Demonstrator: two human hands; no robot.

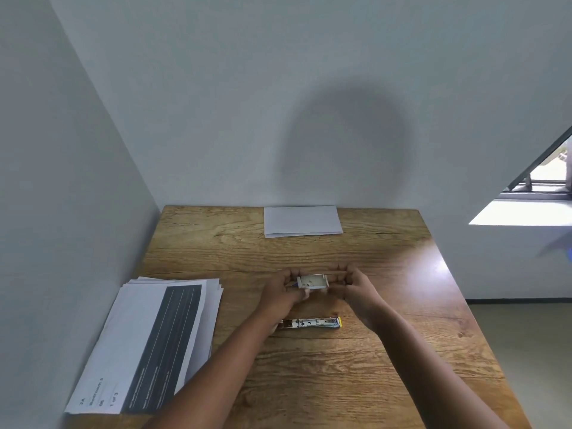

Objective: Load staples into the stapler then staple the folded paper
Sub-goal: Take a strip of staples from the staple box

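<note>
Single view, head-worn wide-angle camera. Looks forward and down over a wooden tabletop from its near edge; both forearms enter from the bottom of the frame. Tabletop fills the lower half; grey wall fills the upper half, with a side wall running down the left. Window opening at the right edge. Straight edges splay toward the frame borders. Moderate range: left hand and right hand sit lower centre, small in frame.

Stapler open flat; staple box open; folded paper far edge.
</note>
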